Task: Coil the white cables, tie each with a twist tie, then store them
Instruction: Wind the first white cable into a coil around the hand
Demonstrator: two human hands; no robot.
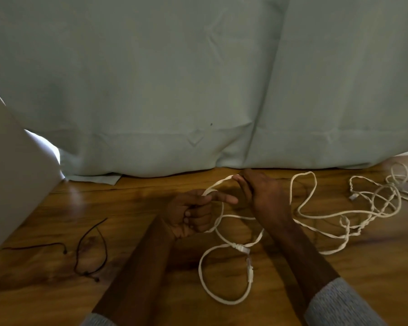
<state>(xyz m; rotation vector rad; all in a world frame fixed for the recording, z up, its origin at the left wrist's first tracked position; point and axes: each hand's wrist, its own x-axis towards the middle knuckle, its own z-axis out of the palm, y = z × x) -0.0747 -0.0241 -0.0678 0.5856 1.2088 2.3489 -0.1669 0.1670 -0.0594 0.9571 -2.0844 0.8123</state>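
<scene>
A long flat white cable (224, 300) lies in loose loops on the wooden table (151, 196), knotted near its connector (249, 270). My left hand (193, 212) grips a strand of it in curled fingers, the index finger pointing right. My right hand (262, 196) pinches the same strand a little higher, near the curtain's hem. The rest of the cable trails right into a tangle (372, 208). Another white cable (400, 177) lies coiled at the far right. Two dark twist ties (90, 250) lie on the table to the left.
A pale green curtain (198, 90) hangs behind the table and rests on its far edge. A white panel (12, 180) slants over the table's left side. Bare wood shows in front of the twist ties.
</scene>
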